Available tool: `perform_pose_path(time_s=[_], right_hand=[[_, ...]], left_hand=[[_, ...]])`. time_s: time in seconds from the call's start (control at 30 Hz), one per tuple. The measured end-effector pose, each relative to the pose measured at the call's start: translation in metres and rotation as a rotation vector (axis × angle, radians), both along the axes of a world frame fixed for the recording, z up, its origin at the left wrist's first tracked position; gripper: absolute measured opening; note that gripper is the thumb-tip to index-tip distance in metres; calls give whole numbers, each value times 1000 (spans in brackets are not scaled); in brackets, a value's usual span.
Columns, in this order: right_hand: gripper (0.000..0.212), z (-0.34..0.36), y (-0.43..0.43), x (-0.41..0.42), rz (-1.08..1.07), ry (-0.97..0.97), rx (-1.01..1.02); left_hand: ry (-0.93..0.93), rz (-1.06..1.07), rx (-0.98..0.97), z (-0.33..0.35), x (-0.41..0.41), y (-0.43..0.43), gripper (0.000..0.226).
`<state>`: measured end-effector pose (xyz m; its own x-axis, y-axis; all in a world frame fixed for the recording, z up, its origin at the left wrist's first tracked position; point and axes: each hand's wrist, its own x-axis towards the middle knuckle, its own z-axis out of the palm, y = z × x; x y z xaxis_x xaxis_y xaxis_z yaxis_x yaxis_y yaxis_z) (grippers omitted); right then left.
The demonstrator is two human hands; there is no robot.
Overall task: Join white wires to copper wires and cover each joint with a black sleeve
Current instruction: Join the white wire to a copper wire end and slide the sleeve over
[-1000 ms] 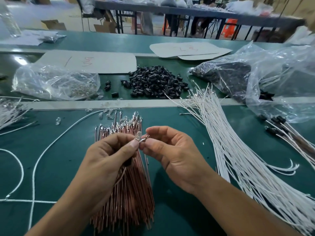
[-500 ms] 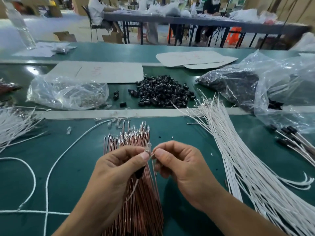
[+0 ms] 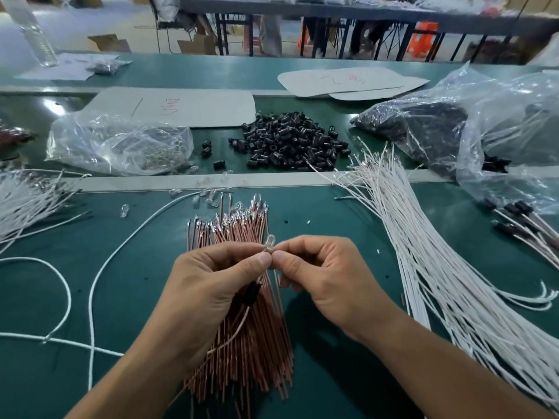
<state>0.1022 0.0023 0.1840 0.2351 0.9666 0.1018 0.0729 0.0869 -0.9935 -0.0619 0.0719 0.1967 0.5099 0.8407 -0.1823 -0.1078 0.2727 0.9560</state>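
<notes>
Starting at the left edge of the green tabletop: a fan of white wires, lying loose. Just inboard, a white cord looping across the surface toward the near edge.

Behind these, beyond the pale strip that divides the tabletop: a clear plastic bag holding small glassy parts (contents too small to identify further). A flat grey card lies behind it.

Centre, far side: a heap of black sleeves, a few strays lying just to its left.

Centre, near side: a bundle of copper wires, flat on the tabletop, tips fanned away from the person, several tips carrying small clear bulbs.

Above that bundle: left hand and right hand, brought together thumb to thumb, both pinched on one small clear bulb at their meeting point. One black sleeve hangs below the left hand's fingers, threaded on a thin wire that trails down over the copper bundle (the wire pale and coppery; which of the two kinds, I cannot tell).

Right of centre: a large sheaf of white wires, running from the dividing strip to the near right corner.

Far right: a big crumpled plastic bag with dark contents; beside it, finished leads with black sleeves on.
</notes>
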Motion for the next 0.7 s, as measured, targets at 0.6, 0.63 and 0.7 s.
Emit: perform_pose_path(time_s=[0.6,0.63,0.7], right_hand=[[8,-2,-5,0,70,-61,-39],[9,-1,-4,1,73,-63,-42],[10,1,-2,2,71,-81,-47]], left_hand=[[-12,-60,-80,-5,-10,7,42],[-9,-69,-77,-5,-11,9,38],[-13,-90,-78,-5,-10,10,31]])
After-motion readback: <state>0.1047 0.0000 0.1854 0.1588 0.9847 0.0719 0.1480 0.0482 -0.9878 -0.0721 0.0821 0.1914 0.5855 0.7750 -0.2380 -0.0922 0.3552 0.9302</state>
